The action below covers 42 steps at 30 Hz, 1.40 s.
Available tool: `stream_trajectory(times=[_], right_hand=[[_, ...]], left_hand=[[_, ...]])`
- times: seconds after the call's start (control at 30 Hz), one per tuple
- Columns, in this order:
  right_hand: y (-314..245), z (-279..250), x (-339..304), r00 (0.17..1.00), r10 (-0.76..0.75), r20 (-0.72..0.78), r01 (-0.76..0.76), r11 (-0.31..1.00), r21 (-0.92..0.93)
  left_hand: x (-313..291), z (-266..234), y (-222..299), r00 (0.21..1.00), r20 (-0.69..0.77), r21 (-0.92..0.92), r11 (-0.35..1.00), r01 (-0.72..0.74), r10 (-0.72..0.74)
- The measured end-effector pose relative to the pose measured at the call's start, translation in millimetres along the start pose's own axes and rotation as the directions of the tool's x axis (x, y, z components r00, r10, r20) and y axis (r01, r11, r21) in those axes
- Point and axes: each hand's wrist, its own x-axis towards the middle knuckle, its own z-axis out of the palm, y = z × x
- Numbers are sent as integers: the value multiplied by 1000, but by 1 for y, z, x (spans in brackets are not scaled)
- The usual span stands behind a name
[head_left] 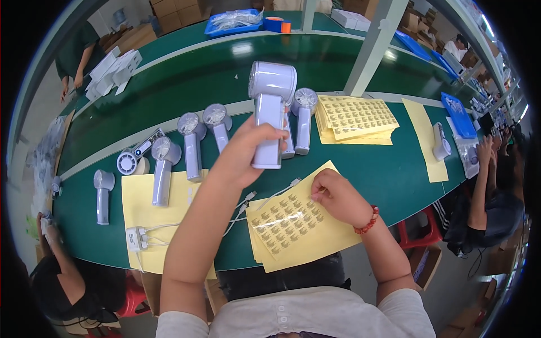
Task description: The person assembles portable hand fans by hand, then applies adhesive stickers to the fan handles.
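Observation:
My left hand (243, 151) is wrapped round the handle of a lavender handheld fan (273, 81), holding it upright above the table with its round head on top. My right hand (340, 197) has thumb and forefinger pinched together at the upper right edge of a yellow sticker sheet (288, 221) printed with rows of small dark marks. Whatever is between those fingertips is too small to make out. More lavender fans, among them one standing fan (192, 146) and another fan (162, 174), stand behind and left of my left arm.
A stack of sticker sheets (356, 119) lies at the back right. A white charger (136, 239) with cables rests on yellow paper (133, 194) at left. Beyond stand a metal post (375, 53) and a blue tray (234, 23) of bags. Co-workers sit on both sides.

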Motion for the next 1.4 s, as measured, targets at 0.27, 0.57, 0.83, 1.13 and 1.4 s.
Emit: stream_trajectory(times=[0.27,0.57,0.83,1.13,1.4], right_hand=[[-8,22,-8,980,-96,-174,49,965,-257],[-18,-17,-10,979,-41,201,45,999,-11],[-53,-6,10,983,-14,-182,95,888,450],[-68,7,39,969,-16,-245,145,843,518],[-70,-5,45,979,-112,-168,170,907,386]], left_hand=[[9,-3,-17,983,149,140,982,-127,105],[8,-5,-3,996,55,-32,997,-72,74],[7,1,-16,999,5,-166,986,-32,33],[6,6,-20,985,-54,10,987,-163,163],[4,8,-14,978,-41,62,977,-204,206]])
